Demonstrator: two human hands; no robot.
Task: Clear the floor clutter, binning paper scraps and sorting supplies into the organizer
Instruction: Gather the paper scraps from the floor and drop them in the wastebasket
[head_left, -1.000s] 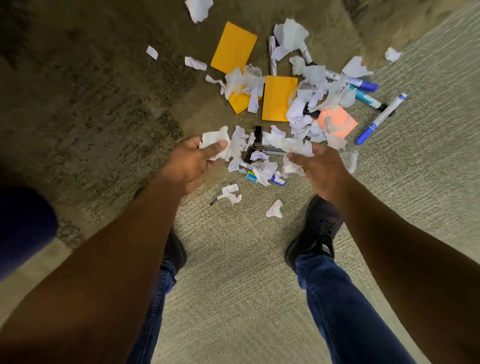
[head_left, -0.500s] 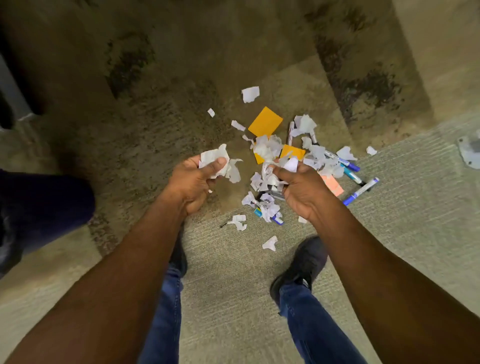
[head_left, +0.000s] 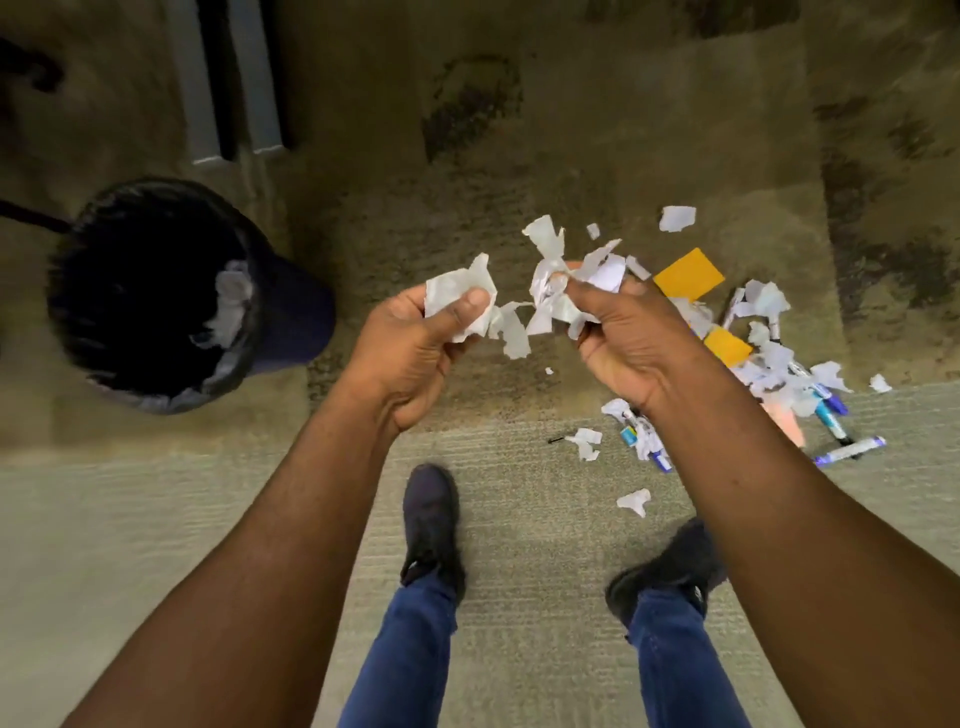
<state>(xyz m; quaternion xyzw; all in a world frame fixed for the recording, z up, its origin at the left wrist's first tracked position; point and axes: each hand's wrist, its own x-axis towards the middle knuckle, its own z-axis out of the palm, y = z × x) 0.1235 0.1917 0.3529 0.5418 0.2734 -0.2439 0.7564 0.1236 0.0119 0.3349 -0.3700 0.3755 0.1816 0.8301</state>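
My left hand (head_left: 415, 348) is shut on a bunch of white paper scraps (head_left: 457, 291), held well above the floor. My right hand (head_left: 628, 338) grips another bunch of torn paper scraps (head_left: 561, 283) just beside it. A black lined bin (head_left: 156, 296) stands on the floor to the left, with some white paper inside. At the right, the floor pile (head_left: 774, 353) holds more scraps, orange sticky notes (head_left: 688, 274) and blue-capped markers (head_left: 852, 449). No organizer shows in this view.
My two dark shoes (head_left: 431, 525) stand on the lighter carpet strip below my hands. Grey furniture legs (head_left: 228, 83) rise at the top left behind the bin. Single scraps (head_left: 635, 501) and a small black clip (head_left: 558, 440) lie near my right foot.
Both hands rose from the pile with scraps in them, and the view swung left, so the bin came into sight and the pile slid to the right.
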